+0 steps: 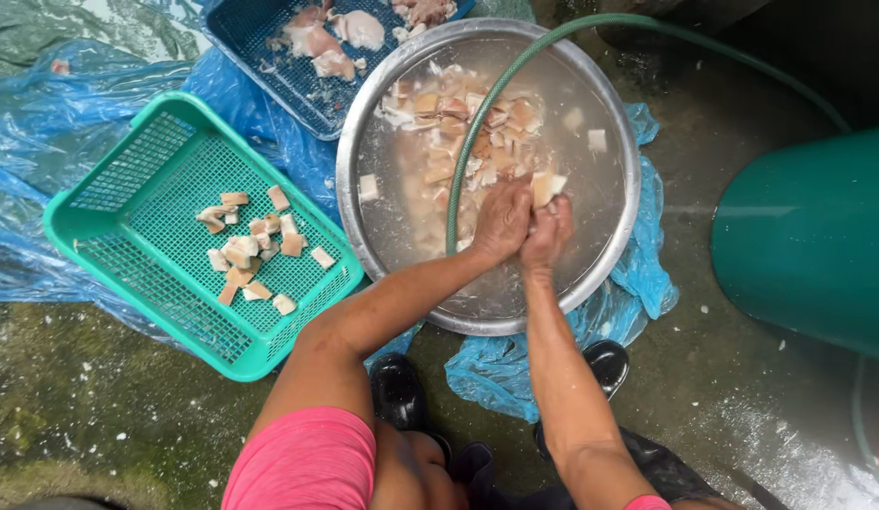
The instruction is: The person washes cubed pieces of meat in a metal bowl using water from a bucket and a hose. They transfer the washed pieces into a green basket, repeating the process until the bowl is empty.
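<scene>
Both hands, the left hand [502, 219] and the right hand [547, 231], are working over the near part of the metal basin [609, 113]. A green hose [477, 132] is curving across the basin's middle and blocking a straight reach to the floating meat pieces [449, 104] at its far-left side. The right part of the water is lying open. The green basket [109, 236] is crowding the basin's left rim, the blue basket [260, 47] is closing off its far-left edge, and a green barrel [817, 236] is standing near its right side.

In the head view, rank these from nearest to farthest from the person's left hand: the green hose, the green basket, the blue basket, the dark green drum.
From the left hand:
1. Green hose, just left of it in the metal basin.
2. Blue basket, up and left.
3. Green basket at left and dark green drum at right: too close to call.
</scene>
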